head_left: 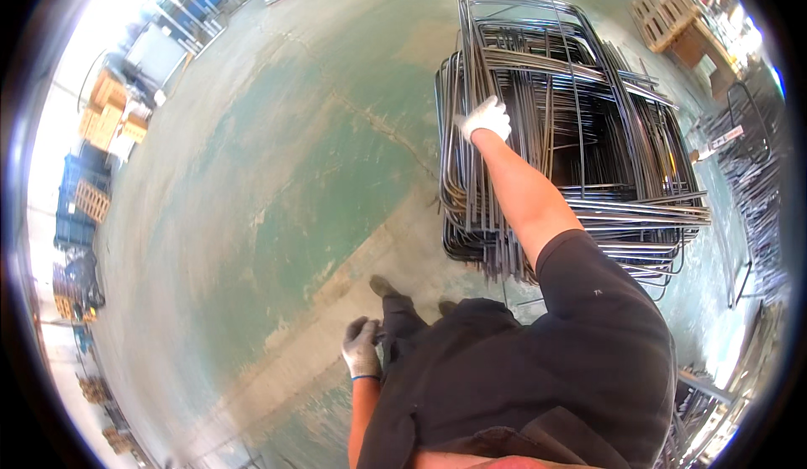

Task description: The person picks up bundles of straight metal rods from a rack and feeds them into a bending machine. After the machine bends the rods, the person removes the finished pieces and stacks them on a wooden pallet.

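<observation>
A tall stack of bent metal tube frames (588,133), dark and shiny with rounded corners, stands on the floor to my right. My right hand (487,120), in a white glove, reaches out to the stack's left side. Its fingers are curled closed on a metal tube frame (472,65) there; the fingertips are partly hidden. Down beside my leg hangs my left hand (361,349), gloved in white with grey on the fingers. Those fingers are loosely bent, with nothing visible in them, well apart from the stack.
Green, worn floor (311,175) stretches to the left and ahead. Another pile of metal frames (748,192) lies at the far right, below a wooden pallet (664,11). Cardboard boxes (105,116) and blue crates (80,196) line the left side.
</observation>
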Tool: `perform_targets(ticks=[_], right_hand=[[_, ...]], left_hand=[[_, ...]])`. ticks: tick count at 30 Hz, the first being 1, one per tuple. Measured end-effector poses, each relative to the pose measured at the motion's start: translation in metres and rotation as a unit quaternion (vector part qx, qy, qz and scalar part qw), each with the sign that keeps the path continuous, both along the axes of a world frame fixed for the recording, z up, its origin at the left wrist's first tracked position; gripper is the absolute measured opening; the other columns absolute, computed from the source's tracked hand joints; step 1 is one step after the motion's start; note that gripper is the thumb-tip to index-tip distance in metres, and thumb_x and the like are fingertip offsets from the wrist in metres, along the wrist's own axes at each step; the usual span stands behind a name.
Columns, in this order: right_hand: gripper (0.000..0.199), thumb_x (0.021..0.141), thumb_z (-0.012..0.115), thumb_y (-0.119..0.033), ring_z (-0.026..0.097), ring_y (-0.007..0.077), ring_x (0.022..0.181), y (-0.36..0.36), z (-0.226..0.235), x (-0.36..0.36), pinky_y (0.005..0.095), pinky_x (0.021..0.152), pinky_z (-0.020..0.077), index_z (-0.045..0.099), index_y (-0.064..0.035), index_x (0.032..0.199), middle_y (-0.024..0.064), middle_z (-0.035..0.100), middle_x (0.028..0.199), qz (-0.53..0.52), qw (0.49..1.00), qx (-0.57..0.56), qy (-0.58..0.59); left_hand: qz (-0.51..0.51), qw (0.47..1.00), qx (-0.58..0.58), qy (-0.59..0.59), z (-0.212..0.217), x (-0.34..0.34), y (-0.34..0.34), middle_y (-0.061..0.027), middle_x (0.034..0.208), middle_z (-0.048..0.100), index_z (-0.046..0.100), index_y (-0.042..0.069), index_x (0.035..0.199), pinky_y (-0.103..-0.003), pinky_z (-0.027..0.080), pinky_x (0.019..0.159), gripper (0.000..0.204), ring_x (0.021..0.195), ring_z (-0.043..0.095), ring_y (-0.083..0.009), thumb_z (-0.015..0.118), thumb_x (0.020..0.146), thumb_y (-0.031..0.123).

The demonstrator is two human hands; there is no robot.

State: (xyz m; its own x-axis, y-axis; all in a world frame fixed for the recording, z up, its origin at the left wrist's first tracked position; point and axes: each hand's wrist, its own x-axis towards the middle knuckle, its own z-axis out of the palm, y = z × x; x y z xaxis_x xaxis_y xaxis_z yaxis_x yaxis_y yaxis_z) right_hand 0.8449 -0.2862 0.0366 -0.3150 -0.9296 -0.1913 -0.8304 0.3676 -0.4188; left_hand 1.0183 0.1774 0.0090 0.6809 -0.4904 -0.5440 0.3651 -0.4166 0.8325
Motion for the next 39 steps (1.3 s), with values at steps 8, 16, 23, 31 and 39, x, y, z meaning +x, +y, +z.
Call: perform_targets(ticks=[8,16,23,31,39], right_hand=[[0.036,0.086,0.061,-0.017,0.065,0.0318,0.115,-0.032,-0.011,-0.003,0.0399,0.096,0.0531,0.06,-0.0018,0.119,0.0202,0.066,0.122,-0.072,0.995,0.064,0.01],[0.042,0.087,0.057,-0.018,0.062,0.0346,0.118,-0.034,0.007,-0.002,0.0399,0.1,0.0503,0.057,-0.0002,0.124,0.0227,0.064,0.125,-0.11,0.982,0.152,0.027],[0.035,0.084,0.06,-0.016,0.065,0.0393,0.107,-0.027,0.008,0.007,0.0446,0.096,0.051,0.054,-0.0037,0.116,0.0241,0.067,0.112,-0.148,0.977,0.149,0.024],[0.04,0.076,0.066,-0.017,0.065,0.0414,0.096,-0.021,0.008,0.011,0.0476,0.086,0.0524,0.049,-0.0038,0.11,0.0224,0.066,0.104,-0.16,0.975,0.15,0.021],[0.047,0.069,0.069,-0.006,0.064,0.0399,0.092,-0.021,0.006,0.021,0.0477,0.081,0.0516,0.051,-0.0046,0.112,0.0202,0.064,0.098,-0.238,0.963,0.12,0.037]], left_hand=[[-0.115,0.993,0.006,-0.009,-0.007,0.138,-0.118,-0.0147,0.094,0.069,0.058,-0.009,0.114,-0.031,0.056,0.07,0.034,0.08,0.068,-0.0214,0.067,0.086,0.009],[-0.241,0.97,-0.026,-0.006,0.021,0.229,-0.299,-0.0157,0.097,0.067,0.056,-0.008,0.117,-0.034,0.057,0.073,0.035,0.08,0.067,-0.0227,0.063,0.087,0.009],[-0.394,0.916,-0.058,0.039,0.031,0.197,-0.468,-0.0133,0.097,0.066,0.057,-0.005,0.116,-0.037,0.057,0.077,0.03,0.083,0.067,-0.0234,0.062,0.09,0.01],[-0.461,0.877,0.054,0.128,-0.074,0.165,-0.644,-0.0111,0.097,0.066,0.057,-0.002,0.117,-0.036,0.055,0.075,0.032,0.08,0.066,-0.0224,0.064,0.089,0.011],[-0.483,0.84,0.156,0.191,-0.164,0.082,-0.769,-0.0091,0.092,0.065,0.059,0.004,0.112,-0.041,0.055,0.073,0.024,0.081,0.065,-0.0247,0.062,0.091,0.016]])
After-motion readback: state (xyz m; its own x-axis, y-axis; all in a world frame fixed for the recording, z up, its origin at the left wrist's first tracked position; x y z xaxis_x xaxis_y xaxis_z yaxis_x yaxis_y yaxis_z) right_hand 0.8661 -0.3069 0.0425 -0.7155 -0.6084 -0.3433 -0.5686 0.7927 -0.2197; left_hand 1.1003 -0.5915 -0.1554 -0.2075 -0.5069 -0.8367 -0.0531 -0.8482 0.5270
